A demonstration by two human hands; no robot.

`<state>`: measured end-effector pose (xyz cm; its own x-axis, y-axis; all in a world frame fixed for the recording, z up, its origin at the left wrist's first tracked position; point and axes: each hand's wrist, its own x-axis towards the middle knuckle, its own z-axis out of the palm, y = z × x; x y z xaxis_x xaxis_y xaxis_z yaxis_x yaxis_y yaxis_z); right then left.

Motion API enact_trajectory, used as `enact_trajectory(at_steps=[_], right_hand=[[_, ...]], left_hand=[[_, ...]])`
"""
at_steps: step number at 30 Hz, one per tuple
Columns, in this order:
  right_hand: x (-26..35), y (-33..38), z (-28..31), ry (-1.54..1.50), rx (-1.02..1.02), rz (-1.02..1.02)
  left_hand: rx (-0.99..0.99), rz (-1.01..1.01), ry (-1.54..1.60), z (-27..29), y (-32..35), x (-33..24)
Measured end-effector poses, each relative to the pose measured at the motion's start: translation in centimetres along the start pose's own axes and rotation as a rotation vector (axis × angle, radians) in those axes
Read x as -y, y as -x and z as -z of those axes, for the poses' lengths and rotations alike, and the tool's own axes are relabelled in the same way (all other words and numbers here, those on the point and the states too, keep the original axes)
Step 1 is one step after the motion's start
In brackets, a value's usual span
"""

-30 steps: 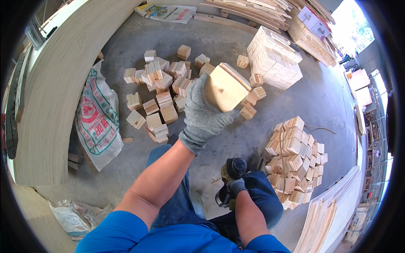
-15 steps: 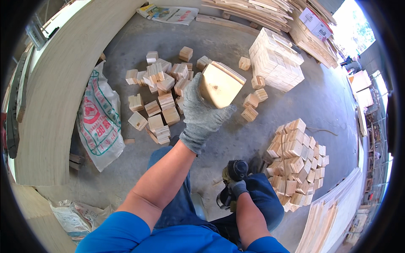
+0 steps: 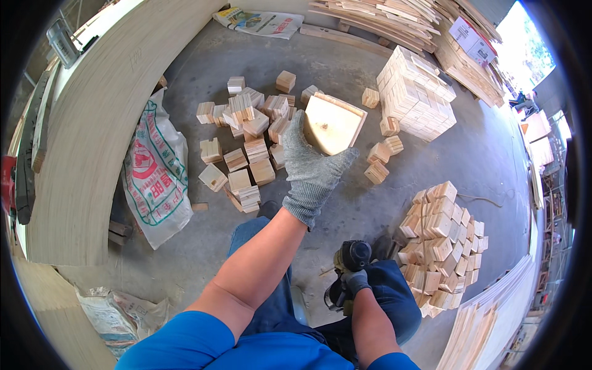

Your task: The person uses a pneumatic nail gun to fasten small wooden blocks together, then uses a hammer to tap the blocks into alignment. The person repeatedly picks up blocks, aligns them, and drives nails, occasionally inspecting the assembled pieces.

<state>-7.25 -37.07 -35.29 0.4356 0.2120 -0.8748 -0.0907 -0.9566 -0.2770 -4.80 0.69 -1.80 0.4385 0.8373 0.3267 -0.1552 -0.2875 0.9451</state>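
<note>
In my gloved left hand (image 3: 317,166) is a pale wooden block (image 3: 333,123), raised above the floor with its broad smooth face toward me. Thumb and fingers clasp the block at its near end and left side. My right hand (image 3: 356,282), also gloved in grey, grips a black and olive nail gun (image 3: 353,256) beside my right knee. The nail gun's nose is not visible. Beyond the left hand, loose wooden blocks (image 3: 256,126) lie scattered on the grey floor.
A neat stack of blocks (image 3: 416,92) stands at the far right, a heaped pile of blocks (image 3: 441,246) nearer. A white woven sack (image 3: 154,172) rests by the long plywood stack (image 3: 80,166) on the left. Thin boards (image 3: 493,314) lie at the lower right.
The whole scene has shifted slightly rightward in view. The block in my left hand has turned a little, its face catching more light. My right hand keeps its hold on the nail gun.
</note>
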Motion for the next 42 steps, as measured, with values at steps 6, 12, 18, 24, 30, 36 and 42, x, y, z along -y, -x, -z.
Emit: enact_trajectory(at_steps=[6, 12, 18, 24, 30, 36, 42], right_hand=[[-1.2, -0.4, 1.6, 0.165, 0.079, 0.117], [0.2, 1.7, 0.0, -0.446, -0.129, -0.085], [-2.4, -1.6, 1.5, 0.041, 0.163, -0.022], [-2.4, -2.0, 1.2, 0.124, 0.150, -0.026], [1.1, 0.8, 0.5, 0.055, -0.042, -0.026], [-1.8, -1.7, 1.3, 0.279, 0.119, 0.043], [-1.2, -0.8, 1.8, 0.189, 0.149, 0.036]], left_hand=[[0.031, 0.016, 0.119, -0.6, -0.2, -0.2], [0.013, 0.023, 0.023, 0.0, -0.2, 0.2], [0.008, 0.010, 0.000, -0.6, -0.2, -0.3], [0.009, 0.022, -0.012, -0.4, -0.2, -0.2], [-0.007, -0.021, 0.092, 0.0, -0.1, 0.6], [0.026, 0.053, 0.201, -0.7, -0.2, -0.6], [0.062, 0.105, 0.225, -0.6, -0.5, -0.6]])
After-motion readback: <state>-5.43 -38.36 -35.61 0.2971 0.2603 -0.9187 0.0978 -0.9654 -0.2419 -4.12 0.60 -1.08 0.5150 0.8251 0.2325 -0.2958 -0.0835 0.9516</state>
